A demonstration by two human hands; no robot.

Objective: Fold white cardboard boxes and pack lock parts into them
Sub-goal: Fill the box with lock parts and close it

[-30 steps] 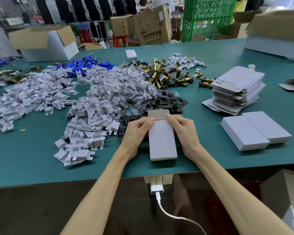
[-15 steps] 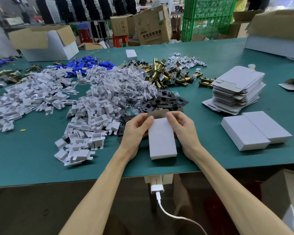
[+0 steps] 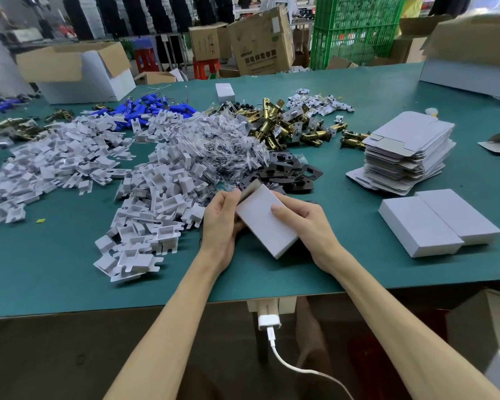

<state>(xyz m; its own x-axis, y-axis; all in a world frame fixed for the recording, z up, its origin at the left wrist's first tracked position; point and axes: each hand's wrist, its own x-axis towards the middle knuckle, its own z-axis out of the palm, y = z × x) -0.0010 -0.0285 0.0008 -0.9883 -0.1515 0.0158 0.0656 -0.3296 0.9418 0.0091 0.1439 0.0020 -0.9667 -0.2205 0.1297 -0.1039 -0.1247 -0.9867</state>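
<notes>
The white box (image 3: 267, 223), flat and square to the near edge a second earlier, had been lifted and swung aslant at the table's near middle. The right hand (image 3: 303, 226) gripped it, thumb on top. The left hand (image 3: 221, 223) curled round its far end at the half-shut flap (image 3: 250, 190), so closing seemed under way. The open carton (image 3: 81, 73) far left hid its contents, as did two closed boxes (image 3: 433, 223) near right

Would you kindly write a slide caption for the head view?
Left hand and right hand hold a white box at the green table, amid lock parts.
</notes>
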